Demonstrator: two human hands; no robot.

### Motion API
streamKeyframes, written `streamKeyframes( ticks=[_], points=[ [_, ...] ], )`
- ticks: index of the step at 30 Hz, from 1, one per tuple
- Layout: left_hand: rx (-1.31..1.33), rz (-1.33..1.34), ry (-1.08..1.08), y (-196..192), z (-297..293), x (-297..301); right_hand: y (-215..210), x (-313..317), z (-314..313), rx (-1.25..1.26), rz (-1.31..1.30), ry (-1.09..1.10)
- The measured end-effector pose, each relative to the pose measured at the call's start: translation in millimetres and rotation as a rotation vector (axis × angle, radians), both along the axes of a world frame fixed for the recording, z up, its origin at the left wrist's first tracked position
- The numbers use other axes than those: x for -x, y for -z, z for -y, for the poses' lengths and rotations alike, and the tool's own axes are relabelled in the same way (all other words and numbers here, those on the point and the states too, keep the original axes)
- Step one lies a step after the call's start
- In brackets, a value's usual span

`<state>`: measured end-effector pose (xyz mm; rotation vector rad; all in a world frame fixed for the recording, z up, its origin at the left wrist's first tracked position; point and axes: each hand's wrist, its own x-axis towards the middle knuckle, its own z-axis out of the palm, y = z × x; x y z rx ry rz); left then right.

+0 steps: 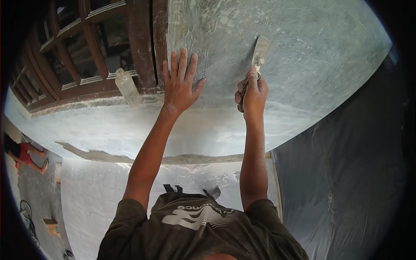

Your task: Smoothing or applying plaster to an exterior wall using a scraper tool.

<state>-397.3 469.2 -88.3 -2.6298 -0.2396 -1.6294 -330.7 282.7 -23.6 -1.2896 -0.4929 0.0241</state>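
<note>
A putty knife [261, 51] is gripped in my right hand [253, 93], its flat metal blade pointing up against the grey wall [303, 56]. Pale filler marks the blade near its handle, and my fingers wrap round that handle. My left hand [180, 82] lies flat with fingers spread on the wall, just right of the brown wooden window frame [159, 43]. Whitish dust covers both hands. The wall looks patchy, with pale smears and scratches.
A translucent plastic bottle [127, 88] stands on the window sill by my left hand. A pale sheet [95, 195] covers the floor below. Dark sheeting [342, 173] hangs at the right. Another person in red shorts [25, 152] is at the far left, above a cardboard box [52, 227].
</note>
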Motion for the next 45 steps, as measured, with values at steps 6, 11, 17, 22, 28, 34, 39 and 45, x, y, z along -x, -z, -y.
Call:
streamKeyframes(
  ticks=[6,11,17,22,28,34,39,45],
  points=[
    [0.019,0.007,0.124,-11.4,-9.2,5.5,12.2,17.3,-0.3,0.047,-0.03,0.061],
    [0.015,0.025,0.154,-20.4,-12.3,7.9,-7.6,15.8,-4.1,0.055,0.003,0.108],
    [-0.005,0.081,0.167,-46.0,-16.5,6.6,20.0,24.6,-8.8,0.033,-0.06,0.046],
    [-0.048,0.104,0.14,-47.4,-17.4,3.5,-7.6,19.6,-5.5,0.028,-0.007,0.066],
    [-0.056,0.101,0.151,-46.8,-18.4,3.2,9.4,24.6,-9.4,0.044,-0.086,0.038],
    [-0.059,0.102,0.167,-47.6,-18.8,3.4,13.1,23.8,-9.8,0.002,-0.071,0.025],
    [-0.06,0.097,0.169,-44.9,-20.7,2.8,-5.6,23.7,-13.6,0.0,-0.074,0.04],
    [-0.062,0.102,0.159,-42.9,-19.1,1.5,13.8,34.4,-17.3,-0.01,-0.128,0.015]
  ],
)
